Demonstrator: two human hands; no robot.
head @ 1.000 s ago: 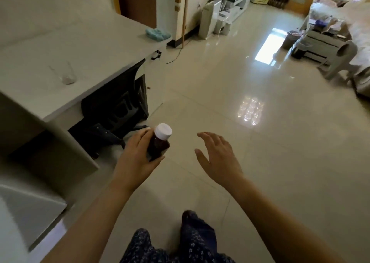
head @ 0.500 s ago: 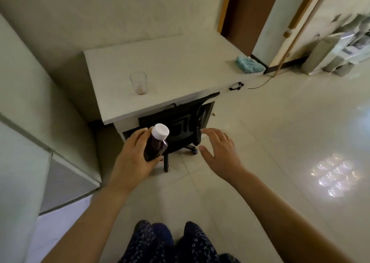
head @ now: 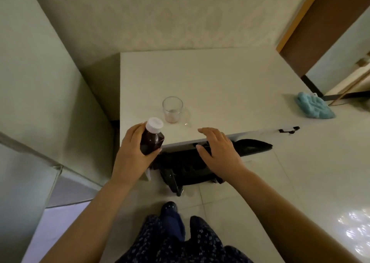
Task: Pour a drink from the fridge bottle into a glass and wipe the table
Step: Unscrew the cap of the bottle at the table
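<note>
Holding stage: left hand [head: 132,152] wrapped around capped dark bottle [head: 151,140] at the tabletop [head: 230,86] near edge; right hand [head: 218,152] spread, empty. Glass [head: 172,109] just beyond, nearly empty (pinkish residue only). Cloth [head: 314,108] far right. Uncapping, pouring, wiping outstanding.

Bare forearms, no sleeves, no watch or rings showing on the left hand [head: 133,152] or right hand [head: 217,153]. Below the counter [head: 230,78], dark navy trousers [head: 180,242] with a small pale floral print. Dark shoe [head: 169,207], glossy toe.
</note>
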